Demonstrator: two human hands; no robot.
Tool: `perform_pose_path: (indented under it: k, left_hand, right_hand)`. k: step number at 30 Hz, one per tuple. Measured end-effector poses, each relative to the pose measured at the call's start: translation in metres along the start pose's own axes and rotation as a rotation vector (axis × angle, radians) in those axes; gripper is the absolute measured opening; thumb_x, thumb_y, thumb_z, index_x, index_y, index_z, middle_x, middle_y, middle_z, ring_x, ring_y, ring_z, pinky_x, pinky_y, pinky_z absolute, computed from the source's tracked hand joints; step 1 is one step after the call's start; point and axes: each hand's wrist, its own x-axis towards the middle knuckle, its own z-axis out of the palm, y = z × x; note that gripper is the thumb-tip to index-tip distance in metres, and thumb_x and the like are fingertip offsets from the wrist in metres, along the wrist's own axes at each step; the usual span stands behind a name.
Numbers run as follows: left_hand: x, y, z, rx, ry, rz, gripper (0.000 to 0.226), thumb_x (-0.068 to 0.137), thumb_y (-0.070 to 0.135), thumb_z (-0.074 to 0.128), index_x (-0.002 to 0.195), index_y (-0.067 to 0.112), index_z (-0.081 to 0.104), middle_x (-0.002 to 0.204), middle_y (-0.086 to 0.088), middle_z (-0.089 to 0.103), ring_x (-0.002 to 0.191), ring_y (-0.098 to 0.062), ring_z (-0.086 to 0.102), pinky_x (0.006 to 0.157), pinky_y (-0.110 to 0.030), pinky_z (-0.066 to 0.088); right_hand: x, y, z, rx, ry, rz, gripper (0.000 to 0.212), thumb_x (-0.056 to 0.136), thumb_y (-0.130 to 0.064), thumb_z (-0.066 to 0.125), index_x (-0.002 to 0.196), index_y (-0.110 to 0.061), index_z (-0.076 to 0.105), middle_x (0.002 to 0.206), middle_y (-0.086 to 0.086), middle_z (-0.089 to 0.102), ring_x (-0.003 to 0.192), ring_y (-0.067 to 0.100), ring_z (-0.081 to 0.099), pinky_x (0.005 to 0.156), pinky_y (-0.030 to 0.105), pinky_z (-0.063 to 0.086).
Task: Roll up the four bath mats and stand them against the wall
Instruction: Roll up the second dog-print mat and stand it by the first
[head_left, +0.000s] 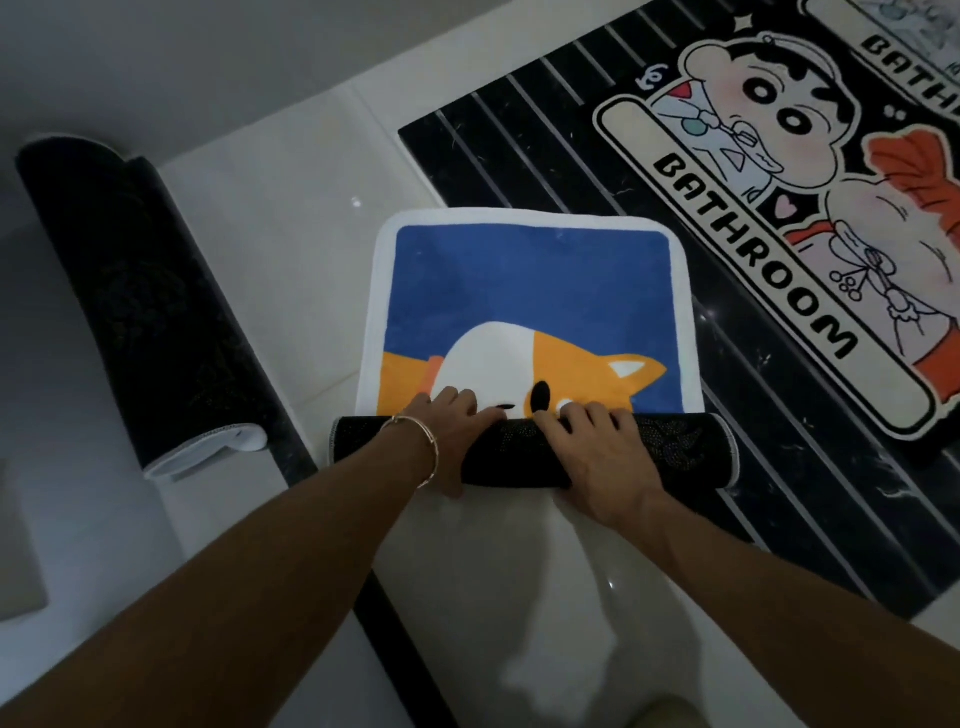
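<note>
As I look down at the scene, the blue mat (524, 291) with an orange-and-white dog printed on it lies at the centre of the frame, its far part flat and face up. Its near end is wound into a dark roll (670, 447) that runs left to right across the middle, with the dotted black backing facing outward. The left hand (457, 441) grips the left half of this roll, fingers curled over the top and reaching down to the printed face, thumb on the near side. A thin bracelet (431, 452) sits on that wrist. The right hand (597, 452) grips the roll just beside the left hand in the same way, fingers curved over the top. The mat rests mostly on the white tiled floor (311, 197), and its right edge overlaps a black striped slab (519, 135) that fills the upper right. A cartoon mat (779, 218) marked BATHROOM lies flat on that slab, close to the blue mat's right side. A fourth mat (914, 47) shows in the top right corner, its near edge under the cartoon mat's far edge. At the left of the frame is a finished rolled mat (140, 291), black outside with a white rim, well apart from both hands. I cannot tell whether it stands or lies.
</note>
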Motion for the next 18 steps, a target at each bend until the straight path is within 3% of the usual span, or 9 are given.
perform_pose_path:
  k: [3,6,8,11,13,16,18]
  left_hand:
    - [-0.004,-0.001,0.007,0.015,0.227,0.022,0.089,0.073,0.044,0.07,0.144,0.025,0.021,0.129,-0.008,0.042,0.114,-0.026,0.043,0.088,-0.037,0.04]
    - [-0.001,0.0,0.011,0.033,0.282,-0.016,0.079,0.078,0.043,0.065,0.143,0.024,0.023,0.127,-0.008,0.042,0.111,-0.027,0.044,0.085,-0.036,0.038]
    - [0.005,0.002,0.012,0.035,0.261,-0.03,0.077,0.079,0.038,0.063,0.142,0.027,0.021,0.125,-0.008,0.043,0.109,-0.027,0.045,0.082,-0.035,0.038]
    - [0.013,-0.003,0.004,-0.054,0.212,-0.013,0.076,0.076,0.035,0.068,0.14,0.026,0.029,0.121,-0.008,0.05,0.104,-0.027,0.052,0.082,-0.035,0.044]
    - [0.015,-0.011,-0.006,-0.153,0.15,-0.004,0.068,0.074,0.034,0.07,0.134,0.024,0.039,0.118,-0.007,0.056,0.103,-0.027,0.056,0.088,-0.036,0.046]
    - [0.009,-0.01,-0.012,-0.233,0.079,-0.022,0.068,0.072,0.033,0.072,0.132,0.024,0.041,0.116,-0.005,0.059,0.106,-0.027,0.057,0.094,-0.034,0.038]
    - [-0.001,-0.001,-0.006,-0.219,0.082,-0.052,0.083,0.073,0.035,0.07,0.142,0.026,0.027,0.12,-0.006,0.057,0.108,-0.028,0.057,0.09,-0.032,0.04]
  right_hand:
    - [0.028,0.015,-0.015,0.233,-0.23,-0.017,0.075,0.069,-0.039,0.07,0.135,-0.029,0.035,0.119,0.004,0.047,0.111,0.028,0.045,0.087,0.043,0.036]
    - [0.05,0.028,-0.025,0.334,-0.358,-0.036,0.074,0.067,-0.044,0.072,0.132,-0.033,0.038,0.12,0.002,0.047,0.113,0.025,0.043,0.088,0.04,0.037]
    - [0.05,0.029,-0.024,0.29,-0.3,-0.049,0.08,0.064,-0.046,0.072,0.134,-0.031,0.037,0.121,0.002,0.045,0.114,0.025,0.04,0.09,0.041,0.036]
    - [0.032,0.026,-0.012,0.037,-0.025,-0.113,0.089,0.057,-0.05,0.072,0.136,-0.023,0.04,0.115,0.006,0.052,0.104,0.03,0.05,0.086,0.044,0.039]
    - [0.023,0.024,-0.002,-0.044,0.146,-0.107,0.083,0.057,-0.047,0.076,0.129,-0.019,0.046,0.108,0.008,0.059,0.093,0.031,0.055,0.079,0.043,0.042]
    - [0.023,0.02,-0.009,-0.004,0.019,-0.084,0.065,0.071,-0.04,0.069,0.129,-0.024,0.042,0.113,0.005,0.055,0.1,0.03,0.051,0.085,0.043,0.039]
    - [0.028,0.02,-0.021,0.124,-0.134,-0.101,0.06,0.076,-0.039,0.064,0.13,-0.028,0.04,0.117,0.002,0.053,0.107,0.028,0.048,0.09,0.042,0.037]
